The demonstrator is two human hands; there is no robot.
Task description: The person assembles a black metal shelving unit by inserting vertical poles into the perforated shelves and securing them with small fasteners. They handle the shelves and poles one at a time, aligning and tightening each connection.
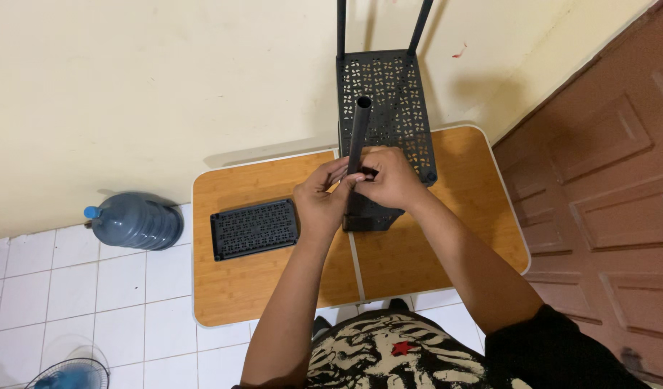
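While both hands meet at the middle of the view, the left hand point(321, 202) is closed around the lower part of a black hollow metal tube point(358, 130) that stands upright with its open end facing the camera. The right hand point(390, 179) is curled, fingers narrow, at the same spot against the tube and the corner of a black perforated metal shelf rack point(385, 94); whether it grips the tube or the rack cannot be told. The rack stands on a light wooden folding table with a white edge point(267, 288), across its centre seam, and 2 further black poles point(340, 25) rise from its far side.

1 loose black perforated shelf panel point(254, 228) lies flat on the left half of the table, well apart from the hands. No package or label is legible; a small red mark point(458, 52) shows on the cream wall point(166, 79) right of the rack.

A blue-tinted water jug with a blue cap point(135, 220) lies on its side on the white tiled floor point(72, 295), near the table's left edge. A fan's wire guard point(70, 373) sits at the lower left corner. A brown panelled door point(605, 209) stands close along the table's right edge, leaving little room there; the floor on the left offers more.
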